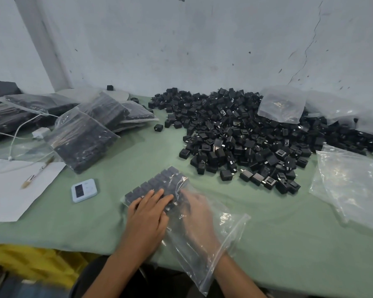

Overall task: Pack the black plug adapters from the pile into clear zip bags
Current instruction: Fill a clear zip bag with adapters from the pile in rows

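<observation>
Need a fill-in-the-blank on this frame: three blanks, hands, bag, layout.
1. The left hand rests on the adapters; the right hand is ____ the bag.
2. The pile lies on a ____ cloth.
3. The filled bags lie to the ____ of the pile.
Missing: inside; green; left.

The plug adapters [246, 134] heaped at far right are black, a few glinting silver. The zip bag [220, 244] near the middle is clear, streaked with white glare. The surface [289, 244] is pale green. At left, the paper [7, 194] and charger [40, 132] are white, and the timer [84, 190] is pale blue-white with a dark display. The far wall [202, 39] is grey-white, speckled with dark marks. Near left lies yellow material [30, 261].
</observation>
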`<state>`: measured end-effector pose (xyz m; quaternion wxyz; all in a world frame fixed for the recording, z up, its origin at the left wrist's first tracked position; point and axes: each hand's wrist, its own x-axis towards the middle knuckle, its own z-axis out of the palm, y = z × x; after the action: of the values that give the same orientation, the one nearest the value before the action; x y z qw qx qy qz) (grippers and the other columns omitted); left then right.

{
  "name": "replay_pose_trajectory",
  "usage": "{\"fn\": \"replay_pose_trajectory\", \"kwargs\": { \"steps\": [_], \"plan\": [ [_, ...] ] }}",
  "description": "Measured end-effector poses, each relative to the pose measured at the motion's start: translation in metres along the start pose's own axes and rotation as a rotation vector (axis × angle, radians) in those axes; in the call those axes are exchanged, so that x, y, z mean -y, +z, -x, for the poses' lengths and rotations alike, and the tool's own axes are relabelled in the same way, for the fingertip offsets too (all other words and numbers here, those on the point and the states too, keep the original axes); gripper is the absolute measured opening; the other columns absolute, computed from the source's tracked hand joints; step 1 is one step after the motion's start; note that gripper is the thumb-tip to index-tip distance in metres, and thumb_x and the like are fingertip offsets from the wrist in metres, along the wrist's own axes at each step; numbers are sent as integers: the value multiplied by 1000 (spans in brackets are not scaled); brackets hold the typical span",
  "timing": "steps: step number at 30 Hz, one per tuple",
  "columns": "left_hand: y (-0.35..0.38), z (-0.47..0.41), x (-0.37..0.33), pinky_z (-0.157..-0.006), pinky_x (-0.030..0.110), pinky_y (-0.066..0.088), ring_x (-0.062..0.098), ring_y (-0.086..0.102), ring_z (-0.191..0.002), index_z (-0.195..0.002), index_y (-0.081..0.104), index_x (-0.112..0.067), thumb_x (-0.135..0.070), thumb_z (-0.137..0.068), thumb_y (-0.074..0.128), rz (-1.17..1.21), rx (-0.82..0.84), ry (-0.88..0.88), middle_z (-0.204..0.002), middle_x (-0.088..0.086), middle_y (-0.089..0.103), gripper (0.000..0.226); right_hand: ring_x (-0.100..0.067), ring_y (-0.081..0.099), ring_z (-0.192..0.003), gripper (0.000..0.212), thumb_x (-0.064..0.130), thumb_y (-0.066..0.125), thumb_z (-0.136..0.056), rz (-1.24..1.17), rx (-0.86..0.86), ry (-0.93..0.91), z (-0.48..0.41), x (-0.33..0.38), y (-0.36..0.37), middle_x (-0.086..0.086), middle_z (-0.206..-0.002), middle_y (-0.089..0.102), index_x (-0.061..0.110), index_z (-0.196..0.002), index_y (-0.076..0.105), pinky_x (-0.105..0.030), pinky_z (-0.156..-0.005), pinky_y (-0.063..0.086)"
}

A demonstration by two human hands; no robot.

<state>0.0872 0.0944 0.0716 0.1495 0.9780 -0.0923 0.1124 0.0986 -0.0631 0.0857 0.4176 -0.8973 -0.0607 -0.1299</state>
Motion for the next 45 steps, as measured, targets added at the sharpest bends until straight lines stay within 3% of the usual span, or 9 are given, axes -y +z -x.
{"fn": "replay_pose_trajectory", "kwargs": {
  "steps": [6,11,17,22,28,32,36,41,45],
  "plan": [
    [-14,-11,-14,-97,46,50,20,56,-130,-136,63,-24,-27,-86,32,-175,113,106,-142,-2,59,59,-10,57,-104,37,31,34,-107,-15,50,-72,6,5,-6,5,-113,65,25,-137,53,-25,-93,43],
    [-17,-13,-13,-98,45,49,17,56,-131,-139,60,-29,-28,-87,29,-238,161,144,-143,-5,58,61,4,60,-101,43,48,28,-104,-225,83,52,10,18,-13,15,-112,65,27,-125,59,-19,-90,46],
    [-14,-14,-15,-114,42,30,12,35,-146,-150,43,-36,-34,-87,12,-184,162,110,-157,-11,39,71,-17,41,-139,46,12,54,-100,98,511,-24,35,-6,-55,-8,-151,46,11,-146,46,-16,-112,28],
    [-20,-13,-19,-102,37,31,17,58,-129,-135,64,-29,-27,-84,28,-195,140,119,-140,-6,60,62,-8,68,-97,15,15,65,-96,-365,885,75,45,-13,-172,0,-104,76,15,-105,77,-22,-88,50],
    [-18,-14,-19,-111,35,21,14,41,-143,-148,47,-35,-31,-86,17,-199,166,92,-154,-11,42,69,-3,65,-93,28,14,55,-101,27,285,28,-50,-38,-169,13,-107,72,32,-115,71,-26,-82,51],
    [-25,-11,-21,-100,36,28,18,61,-125,-132,66,-29,-26,-82,33,-201,192,97,-137,-5,63,60,-26,50,-130,49,11,48,-99,554,437,28,-106,-76,-114,2,-149,47,26,-145,46,-41,-107,42],
    [-28,-12,-22,-99,36,29,16,62,-123,-130,67,-29,-26,-81,35,-211,209,108,-135,-6,64,59,-37,58,-115,36,25,46,-102,682,325,63,-113,-100,-98,-5,-134,51,27,-138,41,-43,-91,49],
    [-21,-13,-17,-109,35,19,15,44,-141,-146,51,-34,-30,-86,22,-196,190,87,-152,-9,47,67,-20,69,-66,10,29,59,-99,-69,98,246,-77,-82,-134,-8,-90,67,23,-106,55,-37,-59,58],
    [-13,-13,-14,-113,33,12,12,29,-148,-153,38,-38,-33,-87,13,-176,168,91,-159,-12,33,70,-21,61,-66,25,4,63,-94,-536,-12,324,4,-72,-186,-9,-91,67,22,-107,75,-28,-59,56]
  ]
}}
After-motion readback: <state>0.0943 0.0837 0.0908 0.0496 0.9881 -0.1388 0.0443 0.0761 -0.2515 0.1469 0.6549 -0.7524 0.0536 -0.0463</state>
